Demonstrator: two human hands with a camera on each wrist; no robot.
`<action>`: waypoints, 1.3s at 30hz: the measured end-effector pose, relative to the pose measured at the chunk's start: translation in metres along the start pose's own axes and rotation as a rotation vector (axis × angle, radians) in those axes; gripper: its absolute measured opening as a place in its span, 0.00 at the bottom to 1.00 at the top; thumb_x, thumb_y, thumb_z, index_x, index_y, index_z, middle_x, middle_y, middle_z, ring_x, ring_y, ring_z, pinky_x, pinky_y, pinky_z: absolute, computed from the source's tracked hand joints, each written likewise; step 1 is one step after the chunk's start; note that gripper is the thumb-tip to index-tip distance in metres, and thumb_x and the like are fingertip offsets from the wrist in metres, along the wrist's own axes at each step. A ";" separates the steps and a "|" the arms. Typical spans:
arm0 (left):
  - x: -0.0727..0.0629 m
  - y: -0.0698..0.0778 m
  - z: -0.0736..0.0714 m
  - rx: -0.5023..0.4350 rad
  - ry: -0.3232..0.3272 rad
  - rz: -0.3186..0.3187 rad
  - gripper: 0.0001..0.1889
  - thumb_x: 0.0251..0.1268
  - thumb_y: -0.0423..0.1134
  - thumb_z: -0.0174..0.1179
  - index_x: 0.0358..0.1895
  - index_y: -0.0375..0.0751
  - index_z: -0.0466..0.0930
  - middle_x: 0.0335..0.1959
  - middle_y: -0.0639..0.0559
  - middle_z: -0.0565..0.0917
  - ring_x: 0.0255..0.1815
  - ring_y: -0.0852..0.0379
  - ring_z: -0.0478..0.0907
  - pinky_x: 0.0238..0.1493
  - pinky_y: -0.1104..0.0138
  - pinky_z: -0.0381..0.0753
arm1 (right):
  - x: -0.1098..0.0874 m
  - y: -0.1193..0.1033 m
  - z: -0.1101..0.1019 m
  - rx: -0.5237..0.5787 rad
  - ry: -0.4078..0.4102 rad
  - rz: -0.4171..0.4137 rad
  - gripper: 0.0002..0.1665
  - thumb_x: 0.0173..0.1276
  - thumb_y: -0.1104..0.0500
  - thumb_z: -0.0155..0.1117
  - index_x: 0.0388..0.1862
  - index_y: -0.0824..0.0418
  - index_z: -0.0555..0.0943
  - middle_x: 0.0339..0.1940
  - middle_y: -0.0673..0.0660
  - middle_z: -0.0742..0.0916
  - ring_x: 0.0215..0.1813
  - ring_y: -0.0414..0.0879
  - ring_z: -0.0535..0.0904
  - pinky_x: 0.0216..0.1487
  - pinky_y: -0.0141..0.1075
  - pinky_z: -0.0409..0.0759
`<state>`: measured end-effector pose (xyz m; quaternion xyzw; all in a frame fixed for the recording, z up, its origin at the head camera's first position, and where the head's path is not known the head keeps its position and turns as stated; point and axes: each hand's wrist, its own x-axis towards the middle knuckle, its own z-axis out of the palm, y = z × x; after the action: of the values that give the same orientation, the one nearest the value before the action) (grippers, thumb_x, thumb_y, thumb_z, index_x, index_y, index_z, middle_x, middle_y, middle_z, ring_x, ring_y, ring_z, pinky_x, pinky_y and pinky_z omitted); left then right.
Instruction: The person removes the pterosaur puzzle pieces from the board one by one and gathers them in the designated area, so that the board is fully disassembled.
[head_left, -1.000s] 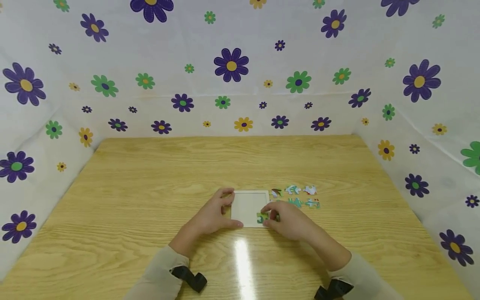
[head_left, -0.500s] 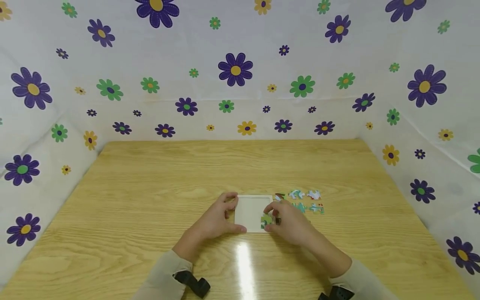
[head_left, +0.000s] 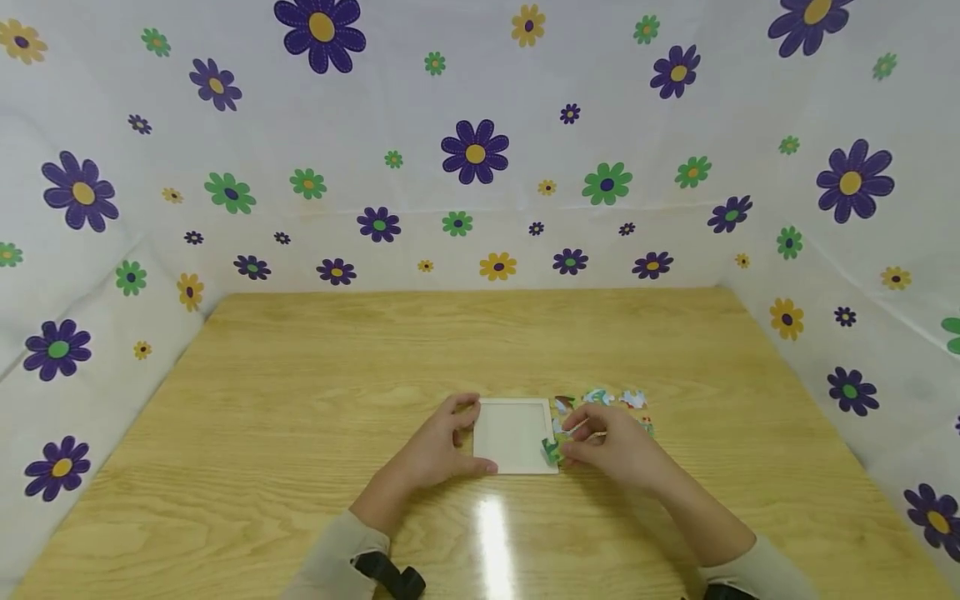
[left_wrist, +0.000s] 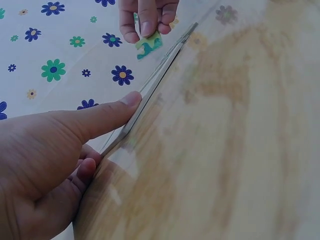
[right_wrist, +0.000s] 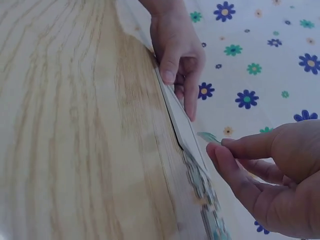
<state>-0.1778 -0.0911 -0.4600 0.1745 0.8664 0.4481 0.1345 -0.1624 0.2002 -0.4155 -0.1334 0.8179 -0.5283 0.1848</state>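
Observation:
A shallow, pale square puzzle tray (head_left: 510, 433) lies on the table, its inside bare. My left hand (head_left: 438, 450) holds it along the left side, thumb at the near corner and fingers at the far one. Between thumb and fingertips of my right hand (head_left: 622, 450) is a green jigsaw piece (head_left: 551, 452), tilted over the tray's right edge. The left wrist view shows wavy teal printing on that puzzle piece (left_wrist: 149, 46). From the right wrist view, the piece (right_wrist: 207, 136) appears nearly edge-on, raised above the tray (right_wrist: 182, 125).
Several loose jigsaw pieces (head_left: 598, 397) lie right of the tray, some hidden behind the right hand. The wooden table (head_left: 337, 358) is bounded by a white flowered cloth (head_left: 405, 100) at the back and both sides. Black straps sit on both wrists.
The right hand has drawn the green piece from the tray's near right corner out to its right edge, lifting and tilting it. The left hand keeps its hold; the head view has shifted slightly.

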 end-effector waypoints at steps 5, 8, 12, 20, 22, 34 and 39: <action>0.000 0.002 -0.001 -0.005 -0.012 0.003 0.53 0.50 0.50 0.78 0.75 0.32 0.59 0.79 0.53 0.56 0.50 0.53 0.69 0.50 0.63 0.72 | -0.008 0.006 -0.015 0.019 -0.004 0.008 0.18 0.71 0.65 0.64 0.57 0.72 0.78 0.42 0.64 0.80 0.40 0.52 0.88 0.42 0.37 0.86; 0.000 0.001 -0.001 0.007 -0.011 0.015 0.52 0.50 0.49 0.78 0.75 0.32 0.59 0.79 0.53 0.57 0.50 0.54 0.69 0.49 0.64 0.71 | -0.011 0.008 -0.022 0.016 0.013 0.020 0.17 0.71 0.65 0.63 0.56 0.72 0.79 0.43 0.64 0.81 0.41 0.52 0.88 0.43 0.38 0.86; 0.001 -0.001 -0.001 0.005 -0.008 0.043 0.52 0.50 0.49 0.78 0.75 0.32 0.60 0.79 0.53 0.57 0.56 0.54 0.70 0.51 0.64 0.73 | -0.015 0.009 -0.029 0.018 0.038 0.034 0.17 0.71 0.64 0.64 0.55 0.73 0.78 0.41 0.63 0.81 0.40 0.52 0.87 0.43 0.38 0.86; -0.001 -0.002 -0.001 -0.026 -0.026 0.024 0.53 0.50 0.51 0.78 0.76 0.33 0.59 0.80 0.55 0.56 0.62 0.53 0.70 0.56 0.60 0.74 | -0.029 0.017 -0.041 -0.065 0.108 0.133 0.18 0.71 0.62 0.65 0.53 0.73 0.76 0.38 0.59 0.80 0.38 0.49 0.84 0.40 0.35 0.85; -0.001 -0.002 -0.002 -0.016 -0.025 0.015 0.53 0.49 0.51 0.78 0.76 0.35 0.59 0.80 0.57 0.56 0.58 0.55 0.70 0.54 0.63 0.74 | -0.032 0.021 -0.045 -0.107 0.138 0.157 0.18 0.71 0.62 0.65 0.53 0.73 0.76 0.38 0.59 0.80 0.38 0.48 0.84 0.38 0.35 0.85; 0.003 -0.002 -0.003 0.016 -0.024 0.029 0.53 0.51 0.52 0.77 0.77 0.38 0.58 0.79 0.61 0.58 0.50 0.57 0.69 0.45 0.67 0.70 | -0.043 0.029 -0.057 -0.177 0.192 0.233 0.17 0.70 0.64 0.65 0.52 0.75 0.76 0.38 0.60 0.80 0.36 0.45 0.83 0.36 0.33 0.84; 0.001 -0.002 -0.003 -0.002 -0.014 0.038 0.50 0.53 0.52 0.76 0.76 0.36 0.60 0.79 0.57 0.59 0.55 0.55 0.71 0.46 0.67 0.70 | -0.043 0.031 -0.052 -0.282 0.222 0.254 0.17 0.69 0.62 0.66 0.50 0.73 0.78 0.39 0.59 0.82 0.34 0.43 0.83 0.34 0.32 0.83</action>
<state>-0.1805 -0.0937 -0.4607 0.1939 0.8615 0.4503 0.1321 -0.1474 0.2724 -0.4173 0.0052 0.9092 -0.3927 0.1384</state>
